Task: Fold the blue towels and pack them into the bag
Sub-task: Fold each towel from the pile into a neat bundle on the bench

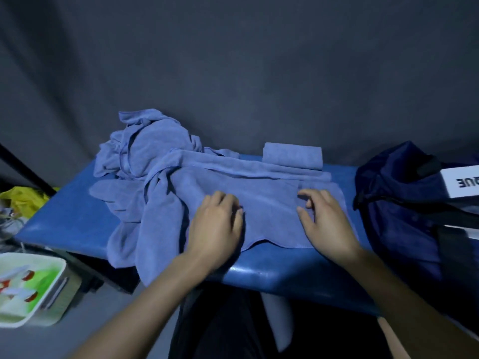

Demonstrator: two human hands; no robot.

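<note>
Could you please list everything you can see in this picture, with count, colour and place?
spread towel: one, light blue, flat on the bench's middle
towel heap: one crumpled pile, light blue, bench's left part
folded towel: one, light blue, far edge of bench
bench: one, blue, centre
bag: one, dark blue, right end of bench
white box: one, by the bag, far right
tray: one, white, lower left floor
yellow cloth: one, far left
left hand: on the spread towel
right hand: on the spread towel

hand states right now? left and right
Left hand: open, resting flat on the spread towel.
Right hand: fingers curled, pinching a fold of that towel.
</note>
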